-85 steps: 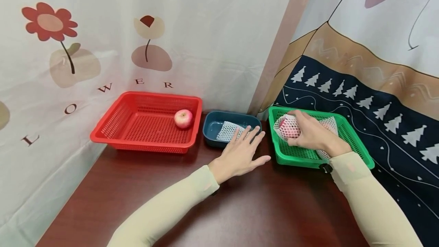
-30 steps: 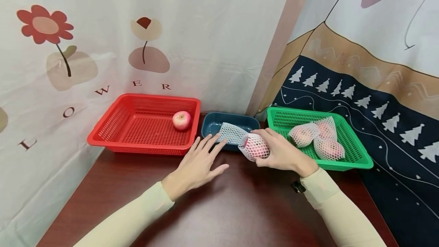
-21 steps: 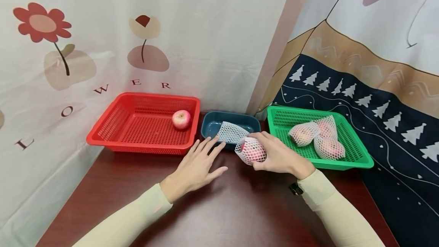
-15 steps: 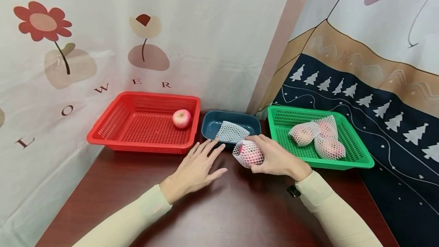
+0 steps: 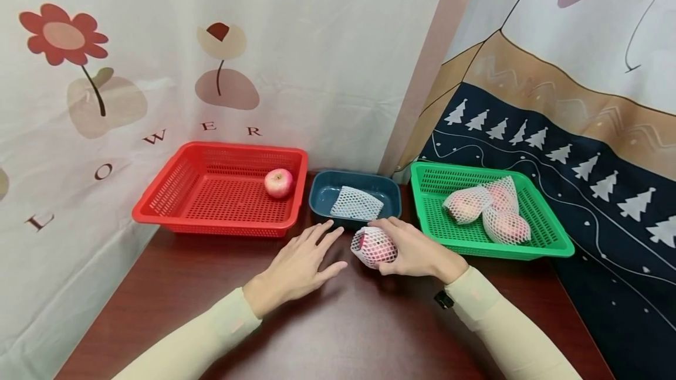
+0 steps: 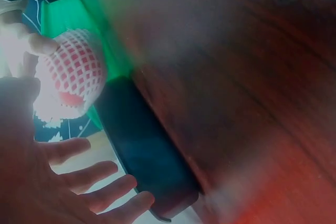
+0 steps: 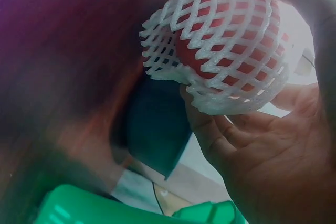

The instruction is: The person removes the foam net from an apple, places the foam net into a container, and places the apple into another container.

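My right hand grips an apple in a white foam net, just in front of the blue tray. In the right wrist view the netted apple sits between thumb and fingers, red skin showing through the mesh and the net's loose end sticking out to one side. My left hand is spread to the left of it, fingers extended and holding nothing. In the left wrist view those fingers stand apart from the apple. A flat white foam net lies in the blue tray.
At the left stands a red basket with one bare apple in it. A green basket at the right holds several netted apples. Curtains hang right behind the containers on the brown table.
My right hand has lifted the netted apple out of the green basket and carried it left, then nearer to me. My left hand has drawn back left from over the blue tray.
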Tool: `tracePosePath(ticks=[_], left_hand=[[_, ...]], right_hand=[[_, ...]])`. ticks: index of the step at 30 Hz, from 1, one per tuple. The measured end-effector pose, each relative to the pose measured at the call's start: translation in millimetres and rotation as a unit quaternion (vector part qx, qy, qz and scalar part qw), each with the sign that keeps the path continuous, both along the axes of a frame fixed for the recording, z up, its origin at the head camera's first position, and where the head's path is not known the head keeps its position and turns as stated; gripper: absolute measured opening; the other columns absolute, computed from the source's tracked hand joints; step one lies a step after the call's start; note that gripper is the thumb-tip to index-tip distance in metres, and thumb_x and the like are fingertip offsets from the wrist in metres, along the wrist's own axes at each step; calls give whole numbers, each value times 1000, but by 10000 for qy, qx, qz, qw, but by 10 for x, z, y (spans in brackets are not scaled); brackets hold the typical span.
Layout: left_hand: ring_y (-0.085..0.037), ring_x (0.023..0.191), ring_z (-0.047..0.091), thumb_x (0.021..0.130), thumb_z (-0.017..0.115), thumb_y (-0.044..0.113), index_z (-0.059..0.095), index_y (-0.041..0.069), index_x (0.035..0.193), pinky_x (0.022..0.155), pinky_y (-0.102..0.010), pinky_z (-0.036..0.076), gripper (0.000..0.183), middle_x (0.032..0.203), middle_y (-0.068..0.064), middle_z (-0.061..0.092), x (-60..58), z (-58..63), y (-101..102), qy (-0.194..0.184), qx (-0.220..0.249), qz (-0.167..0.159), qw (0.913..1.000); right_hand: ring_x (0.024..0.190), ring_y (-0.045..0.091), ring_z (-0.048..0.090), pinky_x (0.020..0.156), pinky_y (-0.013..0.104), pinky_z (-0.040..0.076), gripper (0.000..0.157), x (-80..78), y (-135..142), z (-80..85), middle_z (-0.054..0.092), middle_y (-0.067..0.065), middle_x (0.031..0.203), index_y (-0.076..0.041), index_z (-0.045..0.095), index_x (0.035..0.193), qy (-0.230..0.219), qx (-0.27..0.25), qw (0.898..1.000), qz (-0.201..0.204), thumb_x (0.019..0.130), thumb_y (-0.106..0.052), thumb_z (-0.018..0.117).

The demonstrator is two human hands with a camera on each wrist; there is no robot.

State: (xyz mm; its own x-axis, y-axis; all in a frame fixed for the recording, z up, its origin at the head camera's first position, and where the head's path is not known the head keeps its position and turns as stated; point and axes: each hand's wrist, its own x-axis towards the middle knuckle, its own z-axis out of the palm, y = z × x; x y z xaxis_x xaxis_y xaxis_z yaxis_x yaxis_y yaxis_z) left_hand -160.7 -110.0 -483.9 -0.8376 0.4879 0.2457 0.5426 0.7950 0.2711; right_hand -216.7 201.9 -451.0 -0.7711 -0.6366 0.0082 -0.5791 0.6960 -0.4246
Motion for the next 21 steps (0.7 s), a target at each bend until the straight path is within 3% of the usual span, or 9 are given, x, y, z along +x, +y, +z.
tracePosePath(ticks=[14,21], left_hand=[[-43,157,61,114,66,61,54,19,175,123,-65,58,75,178,-17,56,16,-35,-27,-417,195,91,9989],[-43,151,66,115,69,55,59,14,171,120,-61,61,70,171,-19,61,22,-57,-22,-357,425,42,9984]], right_hand=[[123,23,71,106,47,67,88,33,-140,-135,69,12,148,-15,55,166,-312,91,9993,163,91,-41,92],[127,23,71,110,48,66,90,52,-165,-170,68,12,151,-15,54,168,-217,105,9995,181,92,-41,93]])
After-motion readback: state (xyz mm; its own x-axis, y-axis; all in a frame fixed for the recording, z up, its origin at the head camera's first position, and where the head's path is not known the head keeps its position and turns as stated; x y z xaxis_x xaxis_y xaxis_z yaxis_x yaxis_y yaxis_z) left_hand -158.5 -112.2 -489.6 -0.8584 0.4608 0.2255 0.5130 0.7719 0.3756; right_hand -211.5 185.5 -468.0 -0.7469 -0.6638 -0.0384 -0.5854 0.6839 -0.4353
